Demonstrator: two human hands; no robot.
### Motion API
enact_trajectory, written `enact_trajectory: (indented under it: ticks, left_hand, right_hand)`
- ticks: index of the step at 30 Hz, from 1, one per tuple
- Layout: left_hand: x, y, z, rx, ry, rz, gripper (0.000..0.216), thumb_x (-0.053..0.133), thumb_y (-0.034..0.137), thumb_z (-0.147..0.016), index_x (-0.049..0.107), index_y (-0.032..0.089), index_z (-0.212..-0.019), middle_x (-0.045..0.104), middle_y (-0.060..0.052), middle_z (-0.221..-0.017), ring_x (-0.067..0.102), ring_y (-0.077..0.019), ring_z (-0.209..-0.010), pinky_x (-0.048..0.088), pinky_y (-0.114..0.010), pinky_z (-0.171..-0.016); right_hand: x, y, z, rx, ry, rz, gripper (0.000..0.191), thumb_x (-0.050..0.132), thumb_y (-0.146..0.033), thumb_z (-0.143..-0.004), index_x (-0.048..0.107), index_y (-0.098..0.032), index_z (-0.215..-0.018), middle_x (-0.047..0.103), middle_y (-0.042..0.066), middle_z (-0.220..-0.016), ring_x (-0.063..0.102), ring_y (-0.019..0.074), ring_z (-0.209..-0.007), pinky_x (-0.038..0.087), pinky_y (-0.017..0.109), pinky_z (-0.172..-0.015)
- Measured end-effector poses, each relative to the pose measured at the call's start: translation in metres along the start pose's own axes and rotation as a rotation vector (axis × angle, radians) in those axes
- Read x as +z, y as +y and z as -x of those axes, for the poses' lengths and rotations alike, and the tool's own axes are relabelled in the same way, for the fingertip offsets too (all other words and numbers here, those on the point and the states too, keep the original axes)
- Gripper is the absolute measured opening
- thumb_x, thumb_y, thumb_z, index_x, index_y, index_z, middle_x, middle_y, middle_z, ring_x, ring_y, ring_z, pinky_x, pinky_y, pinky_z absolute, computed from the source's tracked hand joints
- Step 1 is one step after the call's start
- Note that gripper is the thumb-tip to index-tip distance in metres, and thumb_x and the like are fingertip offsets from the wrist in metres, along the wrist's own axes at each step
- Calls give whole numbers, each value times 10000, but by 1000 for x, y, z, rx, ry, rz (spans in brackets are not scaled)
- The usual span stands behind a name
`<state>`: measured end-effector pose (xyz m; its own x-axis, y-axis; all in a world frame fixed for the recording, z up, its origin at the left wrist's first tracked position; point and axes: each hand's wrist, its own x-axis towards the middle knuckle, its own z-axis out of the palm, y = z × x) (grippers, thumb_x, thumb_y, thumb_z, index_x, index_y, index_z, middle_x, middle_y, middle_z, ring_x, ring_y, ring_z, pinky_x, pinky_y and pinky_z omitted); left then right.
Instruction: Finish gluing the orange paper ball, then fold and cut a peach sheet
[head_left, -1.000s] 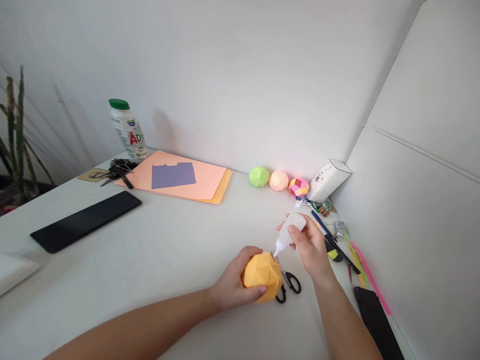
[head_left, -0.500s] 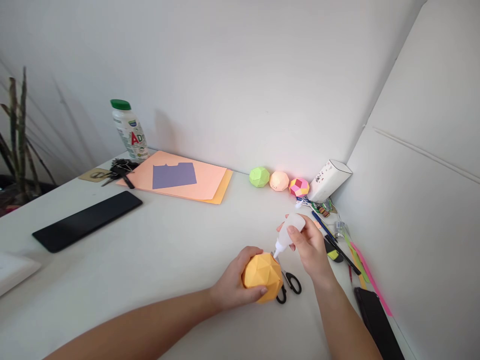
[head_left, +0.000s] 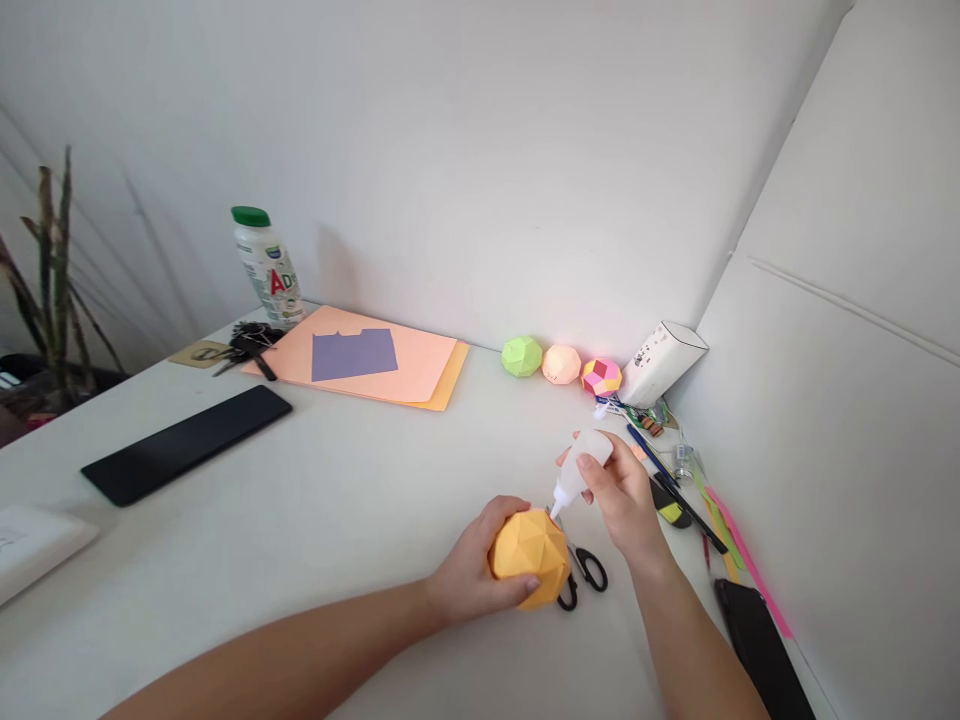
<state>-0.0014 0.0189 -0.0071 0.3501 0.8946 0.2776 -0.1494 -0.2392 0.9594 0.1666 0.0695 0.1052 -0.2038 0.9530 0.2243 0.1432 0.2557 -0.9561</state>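
While an orange ball [head_left: 529, 555] of folded paper is held on the table [head_left: 337, 480], it is cupped by the left hand [head_left: 469, 575], whose fingers are curled round its near and left sides. A small white glue bottle [head_left: 581, 465] is pinched between the thumb and fingers of the right hand [head_left: 626, 500]. It is tilted nozzle-down, so that its tip meets the ball's upper right edge.

The orange ball looks fully formed and closed, with clean facets, so the work is judged to be near its end, with a last seam at the top being glued. Whether any glue has come out cannot be told. Scissors [head_left: 585, 575] are seen just beside the ball, partly hidden behind it. Three smaller paper balls are lined up by the wall, well apart from the hands: a green ball [head_left: 521, 355], a peach ball [head_left: 561, 363] and a pink ball [head_left: 601, 375] with yellow patches. Paper sheets [head_left: 390, 370] are laid farther left.

As for containers, the glue bottle is opaque and its fill cannot be seen. A green-capped bottle [head_left: 264, 265] is stood upright and closed at the far left, its contents hidden by the label. A white box [head_left: 664, 362] is leaned in the corner, and nothing of its inside is shown.
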Motion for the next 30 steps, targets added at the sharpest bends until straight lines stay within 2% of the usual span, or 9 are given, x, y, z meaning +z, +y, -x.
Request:
enact_trajectory:
  ticks: [6, 10, 16, 19, 25, 30]
  left_hand:
    - [3, -4, 0, 35, 5, 28, 597, 692, 431, -699, 413, 219, -1183, 551, -88, -1125, 582, -246, -947, 506, -395, -804]
    - [5, -10, -1, 73, 4, 35, 613, 704, 447, -686, 418, 221, -1179, 567, -84, -1118, 585, -251, -958, 492, -402, -834]
    - [8, -11, -3, 48, 32, 24, 643, 705, 489, -666, 422, 226, -1180, 545, -94, -1133, 562, -277, -1006, 461, -447, -901]
    - [7, -10, -5, 30, 48, 87, 679, 701, 474, -676, 363, 240, -1216, 505, -95, -1164, 544, -273, -1028, 467, -443, -904]
    - [2, -11, -8, -35, 213, 47, 760, 696, 410, -674, 265, 263, -1283, 356, -99, -1247, 449, -292, -1160, 417, -472, -991]
    - [-2, -15, -7, 61, 275, -107, 729, 670, 340, -726, 269, 289, -1333, 291, -93, -1254, 378, -290, -1211, 395, -499, -1011]
  right_hand:
    - [-1, 14, -6, 78, 95, -174, 308, 645, -460, -822, 597, -200, -980, 662, 28, -761, 430, 100, -499, 355, 244, -450]
    - [0, 25, -14, 225, 169, -389, 373, 658, -497, -792, 608, -174, -972, 665, 36, -712, 386, 86, -449, 308, 225, -408]
    - [-5, 44, -24, 452, 262, -633, 301, 692, -457, -752, 622, -183, -854, 648, 20, -646, 419, 92, -416, 317, 217, -383]
    - [-6, 50, -26, 455, 278, -678, 285, 710, -442, -726, 632, -183, -817, 658, 27, -660, 439, 103, -414, 353, 239, -382]
    - [-2, 48, -22, 377, 291, -694, 289, 721, -421, -719, 609, -170, -808, 668, 27, -671, 460, 97, -425, 376, 238, -409]
    - [-10, 43, -17, 315, 368, -703, 340, 762, -403, -688, 590, -206, -904, 682, -1, -690, 470, 88, -425, 394, 231, -428]
